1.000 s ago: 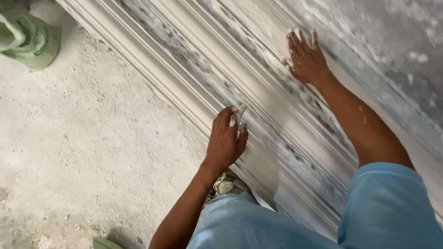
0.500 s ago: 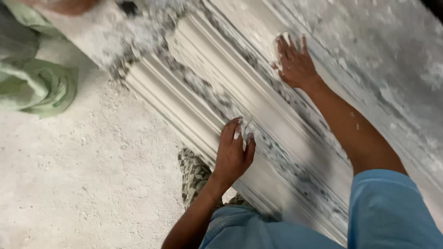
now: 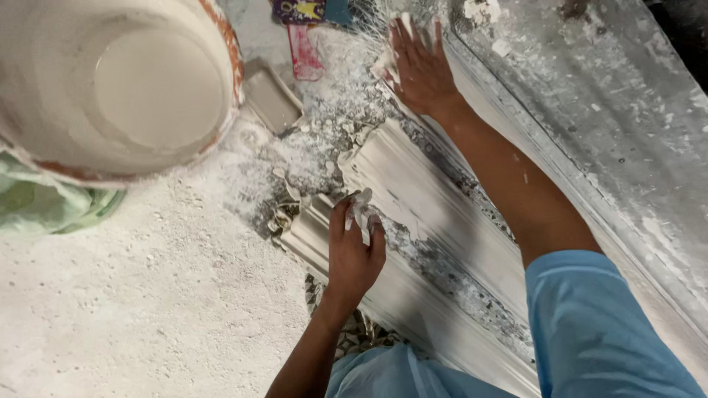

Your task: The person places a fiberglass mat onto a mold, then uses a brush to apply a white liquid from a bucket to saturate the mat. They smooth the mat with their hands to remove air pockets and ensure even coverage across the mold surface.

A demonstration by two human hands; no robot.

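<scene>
A long white plaster moulding with ridged profile lies diagonally on the dusty ground, its end near the middle of the view. My left hand presses a small crumpled white wad against the moulding close to that end. My right hand lies flat with fingers spread at the far end of the moulding's mould bed, touching white plaster bits there. My forearms and blue sleeves fill the lower right.
A large bucket holding smooth white plaster stands at the upper left, over green cloth. A small rectangular tray and a coloured wrapper lie beyond it. A grey, plaster-streaked slab runs along the right.
The view has swung toward the moulding's end, bringing the bucket into sight. My left hand has slid along the moulding with the wad to near its end; my right hand stays flat ahead.
</scene>
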